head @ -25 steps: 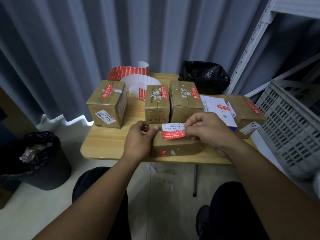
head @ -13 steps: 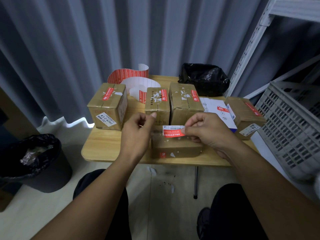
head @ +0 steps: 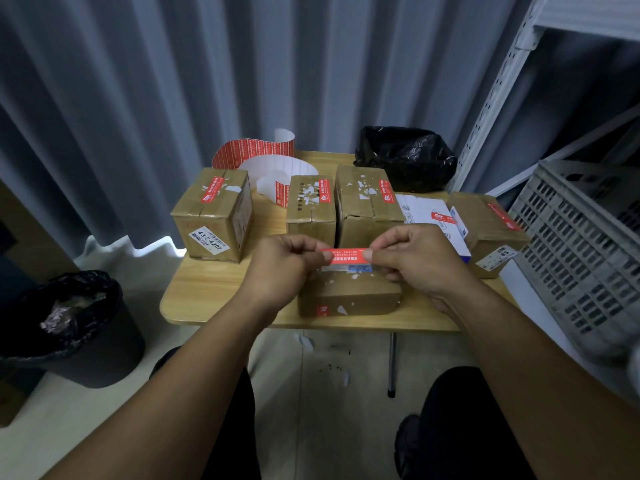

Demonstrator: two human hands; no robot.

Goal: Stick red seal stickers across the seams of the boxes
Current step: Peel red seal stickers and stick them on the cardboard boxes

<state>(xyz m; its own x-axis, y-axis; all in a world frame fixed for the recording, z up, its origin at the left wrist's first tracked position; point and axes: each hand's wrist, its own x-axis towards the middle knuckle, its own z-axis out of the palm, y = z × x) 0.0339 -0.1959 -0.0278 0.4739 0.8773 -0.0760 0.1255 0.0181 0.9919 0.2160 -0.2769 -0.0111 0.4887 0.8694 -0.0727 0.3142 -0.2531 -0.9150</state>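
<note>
While both hands (head: 284,268) (head: 415,261) pinch the sticker (head: 346,255), sealed boxes (head: 363,199) crowd behind.

Bare forearms (head: 194,372), black trousers (head: 464,424)

A red seal sticker (head: 346,255) hangs stretched level, printed side up, just above the low brown box (head: 348,299) at the front — behind it five more boxes (head: 367,206) stand in a row, each already wearing a red seal

white label (head: 209,241) on left cardboard box (head: 227,206) reads 43-2-4202, print on red seal sticker (head: 346,255) unreadable
</note>
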